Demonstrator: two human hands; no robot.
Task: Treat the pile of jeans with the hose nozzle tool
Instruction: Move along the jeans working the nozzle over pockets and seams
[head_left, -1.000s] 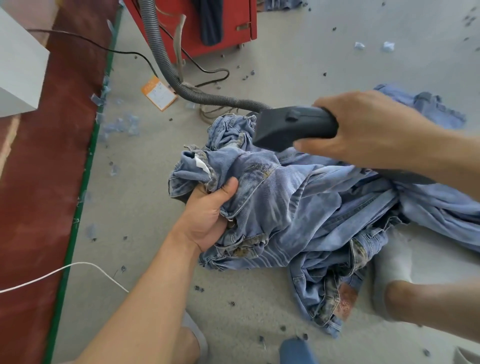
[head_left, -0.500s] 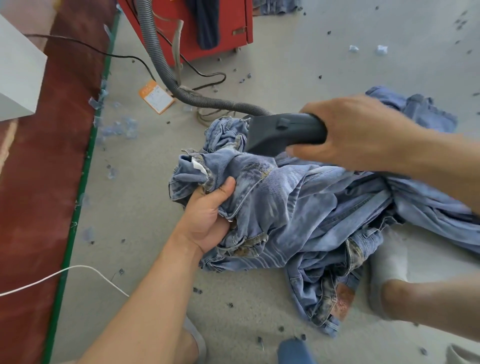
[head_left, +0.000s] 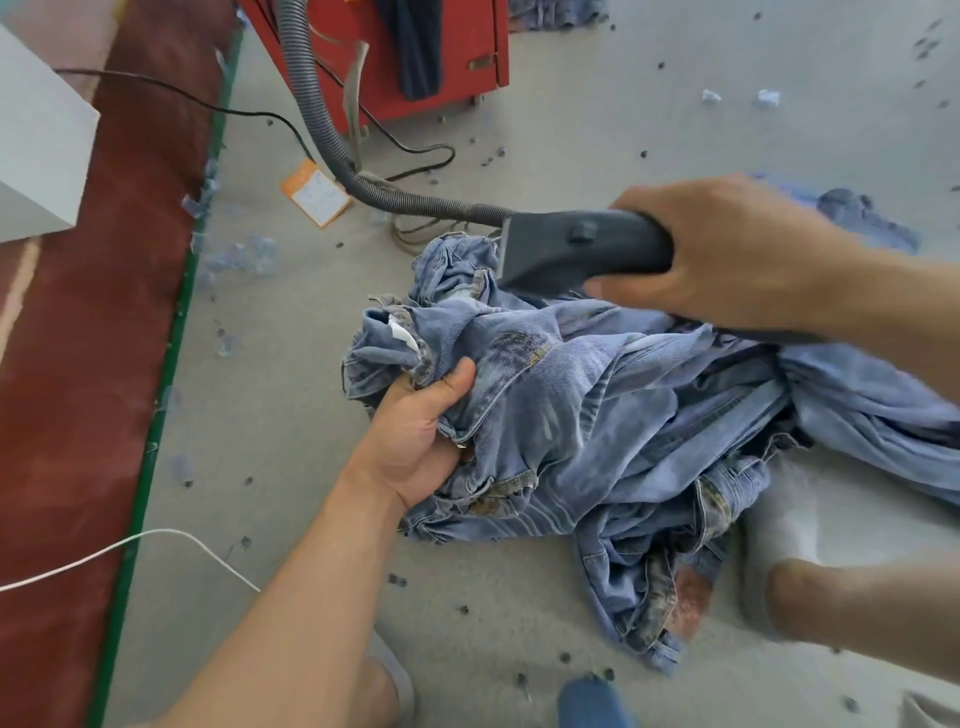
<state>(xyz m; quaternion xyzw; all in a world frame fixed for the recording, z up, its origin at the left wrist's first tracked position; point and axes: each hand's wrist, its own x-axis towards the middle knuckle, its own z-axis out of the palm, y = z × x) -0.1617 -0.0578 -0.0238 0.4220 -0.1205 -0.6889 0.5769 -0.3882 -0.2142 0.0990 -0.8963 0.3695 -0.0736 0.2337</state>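
Left hand (head_left: 415, 441) still grips a bunched waistband on the pile of jeans (head_left: 623, 426) on the floor (head_left: 649, 130); right hand (head_left: 727, 254), fingers curled round the hose nozzle tool (head_left: 582, 249), has shifted slightly right above the pile's far edge.

The pile of jeans (head_left: 623, 431) lies on the floor (head_left: 675, 130), in the middle. The left hand (head_left: 415, 441) is at its left edge, the nozzle (head_left: 576, 249) above its far side (in the right hand (head_left: 727, 254)). The hose (head_left: 332, 140) runs back-left to the cabinet (head_left: 457, 47).
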